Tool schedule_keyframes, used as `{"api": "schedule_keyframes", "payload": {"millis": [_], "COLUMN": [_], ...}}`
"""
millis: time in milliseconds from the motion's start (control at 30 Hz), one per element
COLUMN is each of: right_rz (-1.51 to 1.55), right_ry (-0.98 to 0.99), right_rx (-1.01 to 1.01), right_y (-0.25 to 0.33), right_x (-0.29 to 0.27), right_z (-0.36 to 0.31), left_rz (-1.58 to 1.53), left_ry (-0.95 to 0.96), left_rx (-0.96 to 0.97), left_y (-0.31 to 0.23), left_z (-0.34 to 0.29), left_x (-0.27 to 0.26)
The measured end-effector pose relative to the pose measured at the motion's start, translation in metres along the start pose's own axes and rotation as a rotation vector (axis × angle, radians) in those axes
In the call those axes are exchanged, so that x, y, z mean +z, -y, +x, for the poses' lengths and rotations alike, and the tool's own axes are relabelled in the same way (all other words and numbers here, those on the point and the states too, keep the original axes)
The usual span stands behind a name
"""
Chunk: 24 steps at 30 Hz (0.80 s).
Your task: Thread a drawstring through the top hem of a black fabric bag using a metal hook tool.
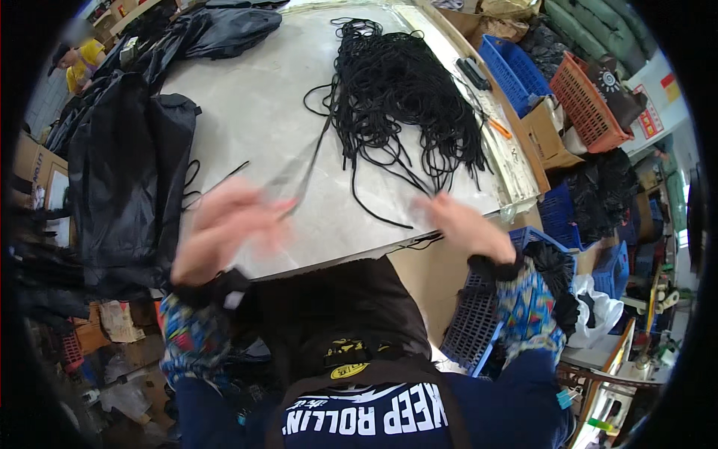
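Note:
A large tangled heap of black cords (396,97) lies on the pale grey tabletop (247,112). My left hand (232,228) is smeared by motion over the table's near left part. One black cord runs from the heap down to its thumb and fingertips, which appear closed on it. At the near edge, my right hand (467,224) has its fingertips closed where several cords from the heap come together. A loose cord end lies on the table between my hands. To the left of my left hand hang black fabric pieces (127,165) over the table's side.
More black fabric (232,34) lies at the far left. An orange-handled tool (499,129) and a dark box-shaped object (473,73) rest along the right edge. Blue crates (516,67) and a red crate (587,105) stand beyond it. Another person (81,66) is at far left.

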State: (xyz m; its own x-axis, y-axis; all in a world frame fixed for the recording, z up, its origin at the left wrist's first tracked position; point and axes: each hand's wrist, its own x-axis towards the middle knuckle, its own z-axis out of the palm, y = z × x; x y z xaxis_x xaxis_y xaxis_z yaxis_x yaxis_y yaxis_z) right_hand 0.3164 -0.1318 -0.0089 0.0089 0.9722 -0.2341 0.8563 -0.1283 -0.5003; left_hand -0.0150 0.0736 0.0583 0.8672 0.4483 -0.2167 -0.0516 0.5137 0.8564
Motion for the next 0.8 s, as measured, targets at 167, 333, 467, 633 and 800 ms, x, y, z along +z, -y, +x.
{"api": "schedule_keyframes", "payload": {"millis": [167, 333, 467, 633, 800], "right_rz": [-0.199, -0.411, 0.087, 0.348, 0.522], "right_ry": [-0.340, -0.323, -0.252, -0.056, 0.235], "right_rx": [0.044, 0.099, -0.132, -0.289, -0.374], "right_y": [-0.083, -0.013, 0.083, 0.133, 0.137], "right_x": [-0.043, -0.068, -0.052, -0.008, 0.016], "right_z": [0.082, 0.073, 0.034, 0.019, 0.024], "left_rz": [-0.638, -0.718, -0.449, -0.245, -0.160], "left_ry": [0.514, -0.084, -0.491, -0.025, 0.058], "left_rx": [1.216, 1.038, 0.372, -0.139, -0.173], "left_y": [-0.060, -0.004, 0.064, 0.111, 0.109], "left_z": [-0.163, -0.220, -0.116, -0.062, -0.071], "left_x": [-0.007, -0.005, 0.033, 0.079, 0.093]}}
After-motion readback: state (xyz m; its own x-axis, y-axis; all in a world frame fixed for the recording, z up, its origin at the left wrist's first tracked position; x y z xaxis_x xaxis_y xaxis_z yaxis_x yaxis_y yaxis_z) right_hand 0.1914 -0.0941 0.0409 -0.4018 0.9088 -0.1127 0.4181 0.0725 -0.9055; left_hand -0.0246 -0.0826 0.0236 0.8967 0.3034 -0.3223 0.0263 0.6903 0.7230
